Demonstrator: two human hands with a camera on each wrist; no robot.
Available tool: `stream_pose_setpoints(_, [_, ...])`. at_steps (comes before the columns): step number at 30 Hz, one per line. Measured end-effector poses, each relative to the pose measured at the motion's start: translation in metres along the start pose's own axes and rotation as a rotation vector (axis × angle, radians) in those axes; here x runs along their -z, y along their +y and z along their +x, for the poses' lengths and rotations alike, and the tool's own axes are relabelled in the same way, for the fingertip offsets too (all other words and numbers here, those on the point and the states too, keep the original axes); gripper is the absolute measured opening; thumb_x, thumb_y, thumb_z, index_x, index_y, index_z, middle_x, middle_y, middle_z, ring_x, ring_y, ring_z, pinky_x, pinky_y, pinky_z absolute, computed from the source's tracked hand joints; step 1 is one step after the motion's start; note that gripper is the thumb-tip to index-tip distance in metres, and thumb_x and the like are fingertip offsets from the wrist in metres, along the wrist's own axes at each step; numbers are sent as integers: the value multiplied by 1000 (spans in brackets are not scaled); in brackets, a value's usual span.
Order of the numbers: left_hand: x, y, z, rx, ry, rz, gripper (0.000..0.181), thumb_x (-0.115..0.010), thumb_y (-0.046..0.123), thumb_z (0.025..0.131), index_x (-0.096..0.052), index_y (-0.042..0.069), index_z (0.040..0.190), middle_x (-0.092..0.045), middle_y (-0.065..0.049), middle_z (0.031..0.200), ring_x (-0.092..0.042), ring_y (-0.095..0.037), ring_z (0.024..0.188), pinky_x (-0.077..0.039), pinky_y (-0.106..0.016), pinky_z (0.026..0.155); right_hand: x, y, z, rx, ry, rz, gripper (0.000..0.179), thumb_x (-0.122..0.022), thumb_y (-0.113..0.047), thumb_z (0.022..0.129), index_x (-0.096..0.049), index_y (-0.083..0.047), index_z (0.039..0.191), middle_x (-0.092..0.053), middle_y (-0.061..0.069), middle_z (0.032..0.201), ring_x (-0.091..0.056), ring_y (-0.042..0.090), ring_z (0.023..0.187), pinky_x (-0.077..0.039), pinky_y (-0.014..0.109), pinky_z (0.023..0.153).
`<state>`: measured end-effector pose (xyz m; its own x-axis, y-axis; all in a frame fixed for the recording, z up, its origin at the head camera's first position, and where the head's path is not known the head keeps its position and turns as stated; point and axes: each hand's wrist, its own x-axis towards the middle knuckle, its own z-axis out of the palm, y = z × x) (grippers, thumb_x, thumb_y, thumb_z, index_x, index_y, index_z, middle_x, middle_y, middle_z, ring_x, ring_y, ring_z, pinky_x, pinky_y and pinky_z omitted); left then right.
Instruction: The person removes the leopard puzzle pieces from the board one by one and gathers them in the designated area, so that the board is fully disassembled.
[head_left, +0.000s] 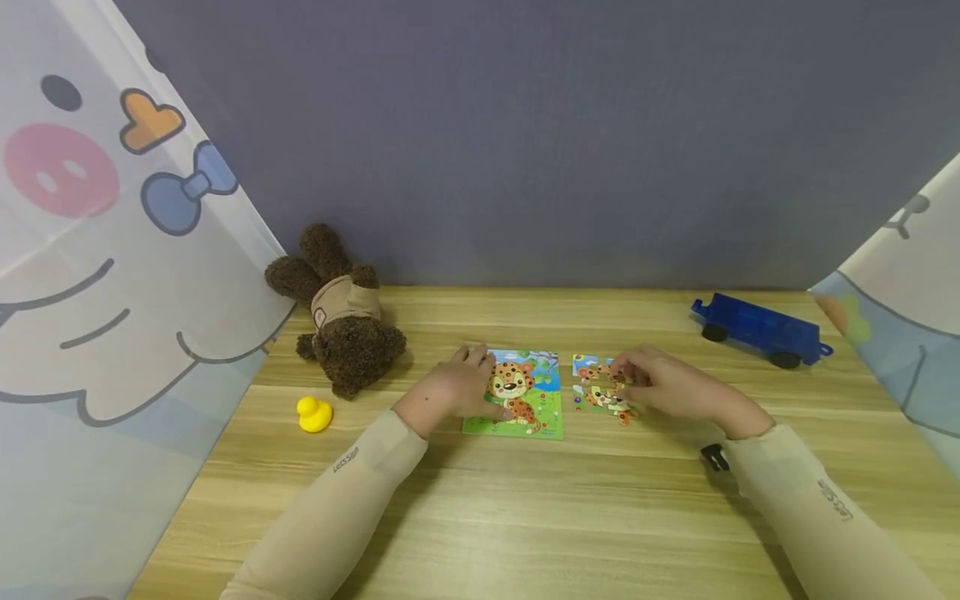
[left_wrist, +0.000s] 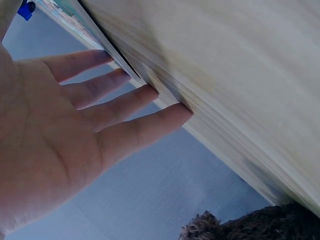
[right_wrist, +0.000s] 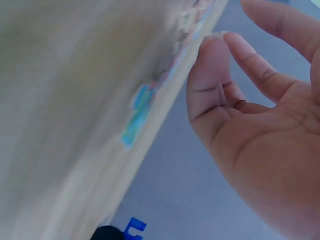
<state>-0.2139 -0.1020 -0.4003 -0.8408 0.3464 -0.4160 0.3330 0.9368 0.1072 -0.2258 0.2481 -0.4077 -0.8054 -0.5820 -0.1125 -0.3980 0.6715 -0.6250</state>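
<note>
A square picture puzzle board (head_left: 536,392) with a spotted leopard lies flat on the table. My left hand (head_left: 467,385) rests at its left side, fingers spread and straight; in the left wrist view the fingertips (left_wrist: 182,111) come down by the board's edge. Right of the board sit several loose puzzle pieces (head_left: 592,396) showing parts of the same leopard. Over their right side is my right hand (head_left: 663,385), its fingers bent, with a gap between thumb and forefinger. In the right wrist view a blue-green puzzle piece (right_wrist: 137,117) lies on the table near those fingers.
A brown teddy bear (head_left: 352,333) lies at the back left, a yellow rubber duck (head_left: 314,414) in front of it. A blue toy wagon (head_left: 761,329) stands at the back right. Close to my right sleeve is a small black object (head_left: 715,457). A grey panel (head_left: 525,150) rises behind the table.
</note>
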Motion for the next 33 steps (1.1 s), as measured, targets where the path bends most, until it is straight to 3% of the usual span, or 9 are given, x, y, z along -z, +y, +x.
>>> stream_pose_setpoints(4, [0, 0, 1, 3, -1, -12, 112, -67, 76, 92, -24, 8, 171, -13, -14, 182, -17, -43, 167, -33, -68, 129, 0, -9, 5, 36, 2, 12, 29, -73, -15, 102, -67, -3, 128, -61, 10, 104, -52, 14, 85, -47, 23, 67])
stream_pose_setpoints(10, [0, 0, 0, 5, -6, -22, 113, -67, 75, 92, -22, 8, 172, -11, -14, 182, -16, -44, 168, -32, -69, 129, -7, -17, 12, 24, -89, 65, 32, -72, -16, 103, -64, -2, 130, -62, 8, 106, -54, 16, 84, -50, 24, 68])
stream_pose_setpoints(15, [0, 1, 0, 2, -1, -18, 113, -66, 75, 92, -22, 9, 172, -11, -13, 182, -15, -44, 168, -32, -69, 129, -10, -16, 14, 28, -123, 50, 34, -75, -18, 101, -66, -3, 129, -60, 7, 104, -53, 15, 86, -49, 24, 70])
stream_pose_setpoints(23, [3, 1, 0, 1, -10, -27, 112, -68, 74, 92, -23, 8, 171, -12, -14, 182, -16, -45, 167, -33, -68, 129, -4, -26, 22, 35, -129, 66, 25, -68, -20, 106, -66, -3, 124, -62, 8, 103, -57, 13, 81, -50, 26, 65])
stream_pose_setpoints(33, [17, 5, 7, 18, -31, -61, 115, -72, 77, 87, -33, 5, 168, -26, -17, 178, -27, -47, 163, -41, -62, 127, -3, -64, 53, 82, -82, 43, 40, -66, -24, 107, -61, -3, 141, -61, 13, 120, -64, 20, 94, -57, 31, 75])
